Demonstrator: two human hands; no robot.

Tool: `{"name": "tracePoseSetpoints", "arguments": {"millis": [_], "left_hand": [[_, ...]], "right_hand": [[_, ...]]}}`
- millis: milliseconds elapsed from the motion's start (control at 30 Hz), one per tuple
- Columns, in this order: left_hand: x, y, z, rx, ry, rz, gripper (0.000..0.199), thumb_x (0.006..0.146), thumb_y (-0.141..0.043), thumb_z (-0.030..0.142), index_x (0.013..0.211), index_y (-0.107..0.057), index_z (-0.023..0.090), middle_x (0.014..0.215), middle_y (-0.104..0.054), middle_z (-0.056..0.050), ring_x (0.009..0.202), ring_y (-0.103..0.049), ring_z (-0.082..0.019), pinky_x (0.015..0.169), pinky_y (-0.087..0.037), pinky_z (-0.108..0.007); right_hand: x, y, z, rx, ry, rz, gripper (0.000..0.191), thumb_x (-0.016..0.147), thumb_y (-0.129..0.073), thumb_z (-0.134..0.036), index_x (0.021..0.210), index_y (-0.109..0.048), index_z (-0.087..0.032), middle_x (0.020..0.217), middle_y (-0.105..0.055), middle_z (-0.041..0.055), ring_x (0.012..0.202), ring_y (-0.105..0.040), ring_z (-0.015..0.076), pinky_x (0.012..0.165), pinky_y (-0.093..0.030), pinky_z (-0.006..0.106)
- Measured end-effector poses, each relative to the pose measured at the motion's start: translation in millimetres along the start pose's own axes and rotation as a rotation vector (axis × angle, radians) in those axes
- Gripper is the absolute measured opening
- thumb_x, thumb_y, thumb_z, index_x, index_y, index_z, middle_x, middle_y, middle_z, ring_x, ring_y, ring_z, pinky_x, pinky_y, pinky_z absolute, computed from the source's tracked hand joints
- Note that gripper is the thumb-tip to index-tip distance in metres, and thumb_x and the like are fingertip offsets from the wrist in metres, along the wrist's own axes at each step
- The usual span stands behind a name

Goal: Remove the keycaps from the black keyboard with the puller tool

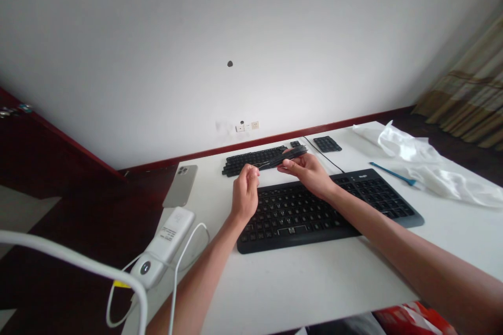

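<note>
Over the back edge of a black keyboard (291, 214), my right hand (308, 171) holds a long, folded bundle of black cable (294, 153). My left hand (246, 191) is closed in a pinch at the bundle's left end, on a thin strand; the fingers partly hide it. The keyboard lies on the white table with its keycaps off, its key sockets showing. Behind my hands lies a block of loose black keycaps (251, 159), set out in rows. A smaller keycap block (327, 144) sits farther right.
At the left are a phone (181, 186), a white power device (164, 246) and a white cable (98, 269). A blue tool (393, 173) and crumpled white plastic (408, 146) lie at the right. The table (310, 282) stands near a wall with sockets (247, 126).
</note>
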State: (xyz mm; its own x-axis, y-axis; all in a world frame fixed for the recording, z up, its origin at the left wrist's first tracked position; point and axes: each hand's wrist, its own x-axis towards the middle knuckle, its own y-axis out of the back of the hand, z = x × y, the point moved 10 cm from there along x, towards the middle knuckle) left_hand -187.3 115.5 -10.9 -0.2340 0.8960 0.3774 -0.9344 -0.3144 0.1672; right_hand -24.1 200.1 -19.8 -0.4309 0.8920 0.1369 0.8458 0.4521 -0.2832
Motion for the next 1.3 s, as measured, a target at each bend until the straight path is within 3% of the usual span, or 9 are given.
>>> {"name": "tracePoseSetpoints", "arguments": {"millis": [200, 300, 400, 500, 767, 1100, 1300], "left_hand": [[1, -6.1, -9, -0.271, 0.110, 0.017, 0.040, 0.102, -0.051, 0.054, 0.081, -0.050, 0.020, 0.063, -0.032, 0.005, 0.057, -0.030, -0.010, 0.055, -0.026, -0.024], [0, -7.9, -18, -0.428, 0.233, 0.056, 0.040, 0.097, -0.059, 0.052, 0.075, -0.049, 0.020, 0.057, -0.029, 0.007, 0.053, -0.027, -0.009, 0.053, -0.026, -0.023], [-1, -19.9, -22, -0.587, 0.372, -0.011, 0.044, 0.092, -0.067, 0.052, 0.070, -0.046, 0.020, 0.056, -0.026, 0.008, 0.052, -0.027, -0.008, 0.052, -0.027, -0.023], [-2, -24.7, -20, -0.596, 0.412, -0.072, 0.053, 0.088, -0.071, 0.056, 0.065, -0.041, 0.020, 0.055, -0.027, 0.008, 0.052, -0.029, -0.007, 0.052, -0.026, -0.023], [1, -21.9, -23, -0.542, 0.396, -0.103, 0.061, 0.081, -0.078, 0.058, 0.058, -0.036, 0.020, 0.052, -0.029, 0.008, 0.050, -0.027, -0.006, 0.051, -0.021, -0.024], [4, -11.7, -21, -0.467, 0.318, -0.046, 0.057, 0.085, -0.075, 0.055, 0.060, -0.037, 0.020, 0.054, -0.030, 0.007, 0.052, -0.027, -0.007, 0.053, -0.023, -0.024], [8, 0.2, 10, -0.203, 0.098, -0.015, 0.048, 0.088, -0.072, 0.055, 0.067, -0.049, 0.019, 0.064, -0.042, 0.004, 0.062, -0.038, -0.010, 0.061, -0.033, -0.024]], "right_hand": [[-1, 1, 0, -0.018, 0.038, 0.016, 0.048, 0.073, -0.092, -0.044, 0.103, -0.065, -0.018, 0.089, -0.077, 0.0043, 0.087, -0.075, 0.0218, 0.100, -0.060, 0.050], [-1, 1, -3, -0.052, 0.084, 0.019, 0.046, 0.074, -0.090, -0.044, 0.102, -0.065, -0.018, 0.090, -0.075, 0.0041, 0.087, -0.074, 0.0217, 0.096, -0.062, 0.049], [-3, -3, -8, -0.072, 0.136, 0.016, 0.043, 0.077, -0.088, -0.044, 0.101, -0.065, -0.018, 0.092, -0.074, 0.0042, 0.087, -0.074, 0.0216, 0.092, -0.064, 0.047], [-7, -11, -10, -0.096, 0.151, -0.029, 0.042, 0.079, -0.086, -0.044, 0.104, -0.063, -0.019, 0.097, -0.075, 0.0057, 0.088, -0.074, 0.0222, 0.091, -0.064, 0.046], [-12, -19, -11, -0.155, 0.174, -0.086, 0.040, 0.084, -0.083, -0.043, 0.109, -0.061, -0.020, 0.093, -0.075, 0.0058, 0.085, -0.075, 0.0221, 0.088, -0.064, 0.045], [-14, -24, -8, -0.191, 0.154, -0.109, 0.043, 0.083, -0.083, -0.046, 0.109, -0.061, -0.019, 0.098, -0.075, 0.0075, 0.093, -0.075, 0.0252, 0.090, -0.063, 0.045], [-21, -34, -9, -0.338, 0.121, -0.188, 0.037, 0.085, -0.079, -0.043, 0.111, -0.065, -0.019, 0.111, -0.072, 0.0092, 0.106, -0.070, 0.0272, 0.091, -0.060, 0.041]]}}
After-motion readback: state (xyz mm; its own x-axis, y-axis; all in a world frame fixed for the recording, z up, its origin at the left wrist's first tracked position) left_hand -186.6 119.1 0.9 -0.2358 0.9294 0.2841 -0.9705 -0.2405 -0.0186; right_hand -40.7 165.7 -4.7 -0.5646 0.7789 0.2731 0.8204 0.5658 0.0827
